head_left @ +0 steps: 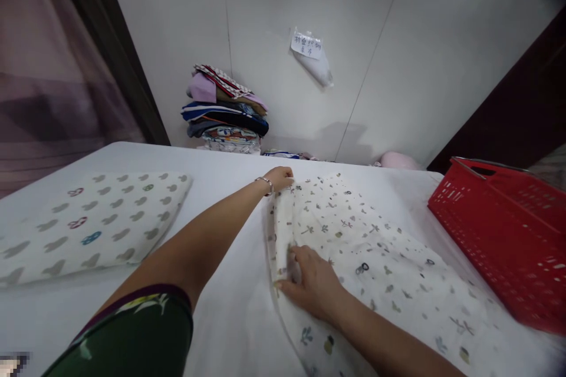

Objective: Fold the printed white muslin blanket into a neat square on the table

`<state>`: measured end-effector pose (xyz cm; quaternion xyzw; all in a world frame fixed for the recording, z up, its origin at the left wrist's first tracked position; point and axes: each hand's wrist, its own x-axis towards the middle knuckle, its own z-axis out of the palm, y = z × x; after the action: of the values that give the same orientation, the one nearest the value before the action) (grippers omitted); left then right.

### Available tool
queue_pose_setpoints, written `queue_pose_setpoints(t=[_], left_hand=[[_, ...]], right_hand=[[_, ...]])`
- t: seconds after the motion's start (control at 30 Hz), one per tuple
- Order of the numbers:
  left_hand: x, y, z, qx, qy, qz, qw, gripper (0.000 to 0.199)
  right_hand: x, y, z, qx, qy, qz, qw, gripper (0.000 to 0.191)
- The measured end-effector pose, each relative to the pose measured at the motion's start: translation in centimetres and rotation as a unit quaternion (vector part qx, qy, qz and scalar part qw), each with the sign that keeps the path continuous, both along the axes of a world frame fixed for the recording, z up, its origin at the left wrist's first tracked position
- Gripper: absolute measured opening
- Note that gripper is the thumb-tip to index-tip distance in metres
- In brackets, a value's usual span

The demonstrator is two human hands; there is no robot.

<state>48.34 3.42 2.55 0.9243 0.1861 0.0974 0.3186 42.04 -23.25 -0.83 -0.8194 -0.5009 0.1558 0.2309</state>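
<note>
A white cloth (336, 230) with small grey leaf and plant prints lies spread on the white table, its left edge turned over into a narrow fold. My left hand (280, 178), a bracelet at its wrist, is closed on the far end of that fold. Nearer to me, my right hand (313, 283) grips the same fold, thumb on the left and fingers curled over it. To the left lies a second white cloth (132, 218), folded flat, with grey, red, blue and green mouse-head prints; neither hand touches it.
A red plastic basket (495, 235) with a metal handle stands at the table's right edge. Behind the white table (230, 283), a stack of folded fabrics (225, 109) rises against the wall. A plastic pouch with a handwritten label (307, 45) hangs there. A curtain (57, 70) is at left.
</note>
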Motion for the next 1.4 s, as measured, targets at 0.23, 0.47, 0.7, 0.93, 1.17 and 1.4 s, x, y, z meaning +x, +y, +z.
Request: queue_pose_setpoints(t=[0.23,0.47,0.7,0.93,1.17,1.4], left_hand=[[2.4,-1.0,0.2,0.007,0.029,-0.009,1.000,0.020],[1.7,1.9,-2.7,-0.006,0.085,0.022,0.996,0.038],[-0.5,2.2,-5.1,0.051,0.155,-0.026,0.986,0.041],[0.1,0.3,-4.4,0.091,0.168,-0.043,0.981,0.031],[-0.7,1.0,-4.2,0.049,0.146,-0.040,0.987,0.027],[-2.9,3.6,-2.5,-0.042,0.152,-0.016,0.987,0.043]], right_hand=[[1.4,0.1,-2.5,0.025,0.140,-0.072,0.987,0.022],[2.6,-1.5,-3.4,0.157,0.472,-0.117,0.860,0.030],[2.5,-1.7,-3.5,0.158,0.487,-0.112,0.852,0.032],[2.6,-1.7,-3.5,0.135,0.469,-0.115,0.865,0.038],[2.5,-1.8,-2.8,0.144,0.468,-0.079,0.869,0.042],[1.8,-1.3,-2.3,0.156,0.402,-0.023,0.902,0.042]])
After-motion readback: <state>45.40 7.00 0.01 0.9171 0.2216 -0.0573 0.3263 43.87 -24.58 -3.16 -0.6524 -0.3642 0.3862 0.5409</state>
